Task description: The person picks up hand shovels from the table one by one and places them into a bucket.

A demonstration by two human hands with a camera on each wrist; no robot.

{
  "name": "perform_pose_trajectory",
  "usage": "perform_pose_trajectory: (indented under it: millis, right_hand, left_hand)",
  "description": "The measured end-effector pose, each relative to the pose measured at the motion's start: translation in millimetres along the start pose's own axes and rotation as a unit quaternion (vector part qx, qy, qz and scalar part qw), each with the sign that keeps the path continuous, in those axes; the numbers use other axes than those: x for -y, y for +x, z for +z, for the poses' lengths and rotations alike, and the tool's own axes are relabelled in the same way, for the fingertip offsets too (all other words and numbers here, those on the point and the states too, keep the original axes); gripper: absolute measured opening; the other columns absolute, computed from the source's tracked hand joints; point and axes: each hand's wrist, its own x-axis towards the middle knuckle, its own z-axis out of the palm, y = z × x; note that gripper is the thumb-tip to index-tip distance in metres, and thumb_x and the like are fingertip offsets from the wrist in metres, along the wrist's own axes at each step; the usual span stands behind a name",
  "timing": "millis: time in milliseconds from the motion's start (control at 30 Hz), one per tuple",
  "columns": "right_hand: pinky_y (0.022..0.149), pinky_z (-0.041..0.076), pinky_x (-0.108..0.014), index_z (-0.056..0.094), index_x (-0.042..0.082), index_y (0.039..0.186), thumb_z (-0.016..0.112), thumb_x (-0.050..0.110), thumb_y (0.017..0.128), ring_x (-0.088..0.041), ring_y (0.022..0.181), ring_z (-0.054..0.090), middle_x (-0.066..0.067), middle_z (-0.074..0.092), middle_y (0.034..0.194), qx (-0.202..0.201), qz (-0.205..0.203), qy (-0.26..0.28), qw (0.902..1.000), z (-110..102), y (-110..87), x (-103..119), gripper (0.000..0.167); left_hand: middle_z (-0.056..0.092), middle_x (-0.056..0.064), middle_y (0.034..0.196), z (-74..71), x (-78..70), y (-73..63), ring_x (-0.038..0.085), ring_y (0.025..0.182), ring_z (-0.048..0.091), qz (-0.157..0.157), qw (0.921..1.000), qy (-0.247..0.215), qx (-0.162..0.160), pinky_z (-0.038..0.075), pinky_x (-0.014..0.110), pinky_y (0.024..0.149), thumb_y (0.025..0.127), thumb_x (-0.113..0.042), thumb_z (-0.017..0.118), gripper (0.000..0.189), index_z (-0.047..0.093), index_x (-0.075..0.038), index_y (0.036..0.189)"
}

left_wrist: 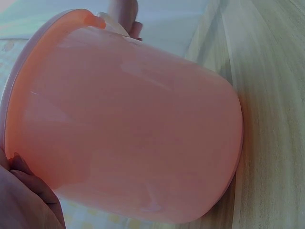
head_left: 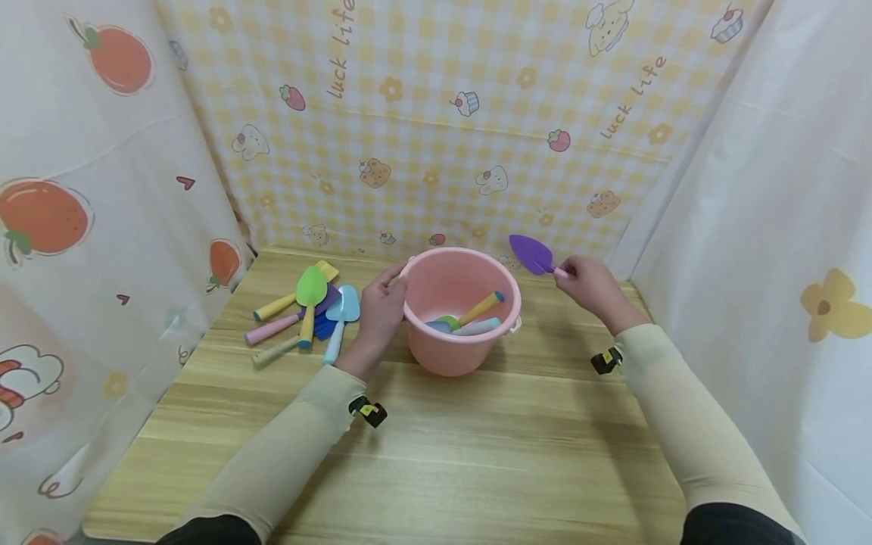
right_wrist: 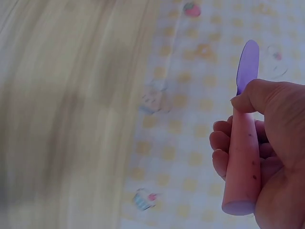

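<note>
A pink bucket (head_left: 450,352) stands upright on the wooden table. My left hand (head_left: 383,310) grips its rim on the left side, thumb at the top edge; in the left wrist view the curled fingers (left_wrist: 35,186) show at the rim. My right hand (head_left: 591,288) holds a purple toy trowel (head_left: 531,254) by its pink handle (right_wrist: 243,162), raised beyond the bucket's right side, blade pointing left. Inside the bucket lie tools with a yellow handle (head_left: 482,306) and a pale blue handle (head_left: 477,327); their blades are partly hidden by the near rim.
Left of the bucket, several toy tools lie in a pile on the table (head_left: 436,454), among them a green trowel (head_left: 311,288), a light blue shovel (head_left: 343,306) and a pink-handled purple one (head_left: 272,329). A checked curtain (head_left: 422,113) hangs behind, with white curtains at both sides.
</note>
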Motion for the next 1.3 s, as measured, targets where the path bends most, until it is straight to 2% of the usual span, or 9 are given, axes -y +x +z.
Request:
perform_pose_trajectory:
  millis: [267, 367, 467, 600, 800, 1000, 1200, 1300]
  right_hand:
    - [0.071, 0.052, -0.042, 0.073, 0.001, 0.114, 0.066, 0.022, 0.108, -0.028, 0.079, 0.06, -0.011, 0.071, 0.093, 0.007, -0.03, 0.001, 0.9995, -13.6, -5.7, 47.5, 0.022]
    - [0.069, 0.052, -0.042, 0.074, 0.002, 0.114, 0.066, 0.022, 0.109, -0.027, 0.077, 0.06, -0.01, 0.07, 0.09, 0.008, -0.048, 0.001, 0.9988, -16.5, -7.9, 63.5, 0.023]
    - [0.068, 0.053, -0.041, 0.075, 0.003, 0.112, 0.067, 0.025, 0.11, -0.025, 0.075, 0.06, -0.007, 0.069, 0.087, 0.002, -0.069, -0.007, 0.9976, -17.7, -8.3, 76.3, 0.023]
    - [0.071, 0.054, -0.042, 0.076, 0.005, 0.111, 0.07, 0.024, 0.109, -0.025, 0.076, 0.062, -0.005, 0.07, 0.087, 0.002, -0.1, -0.016, 0.9949, -18.8, -6.7, 92.9, 0.02]
    - [0.077, 0.057, -0.045, 0.078, 0.006, 0.111, 0.074, 0.022, 0.108, -0.025, 0.084, 0.066, -0.006, 0.075, 0.096, 0.034, -0.14, -0.043, 0.9886, -16.2, -0.3, 115.1, 0.017]
    - [0.082, 0.061, -0.045, 0.079, 0.006, 0.113, 0.078, 0.017, 0.105, -0.026, 0.09, 0.072, -0.007, 0.078, 0.102, 0.063, -0.17, -0.075, 0.9806, -9.1, 5.1, 128.3, 0.014]
    - [0.087, 0.061, -0.046, 0.08, 0.008, 0.112, 0.079, 0.02, 0.105, -0.027, 0.094, 0.072, -0.007, 0.077, 0.104, 0.079, -0.185, -0.084, 0.9759, -4.1, 4.8, 136.8, 0.015]
    - [0.089, 0.061, -0.046, 0.08, 0.007, 0.114, 0.078, 0.022, 0.106, -0.027, 0.096, 0.073, -0.007, 0.078, 0.105, 0.089, -0.186, -0.091, 0.9742, -1.5, 5.4, 140.5, 0.017]
  left_hand:
    - [0.079, 0.025, 0.115, -1.0, 2.2, 2.2, 0.05, 0.106, 0.075, 0.004, 0.9999, 0.013, 0.0, 0.067, 0.046, 0.086, 0.115, -0.039, 0.059, 0.043, 0.067, -0.022, 0.153]
    - [0.077, 0.03, 0.111, -1.0, 2.1, 1.6, 0.053, 0.104, 0.074, 0.006, 0.9999, 0.011, 0.0, 0.067, 0.043, 0.082, 0.115, -0.038, 0.059, 0.042, 0.068, -0.021, 0.153]
    - [0.075, 0.033, 0.11, -1.0, 2.8, 1.8, 0.054, 0.103, 0.074, 0.007, 0.9999, 0.009, -0.003, 0.067, 0.035, 0.075, 0.115, -0.037, 0.06, 0.041, 0.069, -0.02, 0.151]
    - [0.076, 0.032, 0.112, -1.1, 3.3, 1.6, 0.052, 0.104, 0.074, 0.005, 0.9999, 0.013, -0.004, 0.065, 0.029, 0.072, 0.115, -0.039, 0.06, 0.042, 0.069, -0.022, 0.152]
    - [0.077, 0.031, 0.111, -1.3, 2.3, 0.9, 0.054, 0.104, 0.073, 0.005, 0.9999, 0.014, -0.002, 0.065, 0.029, 0.072, 0.114, -0.039, 0.06, 0.042, 0.069, -0.021, 0.152]
    - [0.077, 0.028, 0.104, -2.0, 1.4, 0.6, 0.053, 0.098, 0.074, 0.004, 0.9999, 0.011, -0.001, 0.064, 0.028, 0.068, 0.113, -0.038, 0.062, 0.041, 0.07, -0.022, 0.151]
    - [0.077, 0.028, 0.102, -1.8, 2.0, 0.8, 0.05, 0.097, 0.075, 0.005, 0.9999, 0.009, -0.004, 0.065, 0.03, 0.07, 0.113, -0.038, 0.062, 0.041, 0.07, -0.023, 0.15]
    - [0.08, 0.021, 0.105, -1.5, 1.7, 0.8, 0.046, 0.099, 0.077, 0.007, 0.9999, 0.009, -0.006, 0.066, 0.035, 0.074, 0.113, -0.037, 0.062, 0.041, 0.07, -0.022, 0.15]
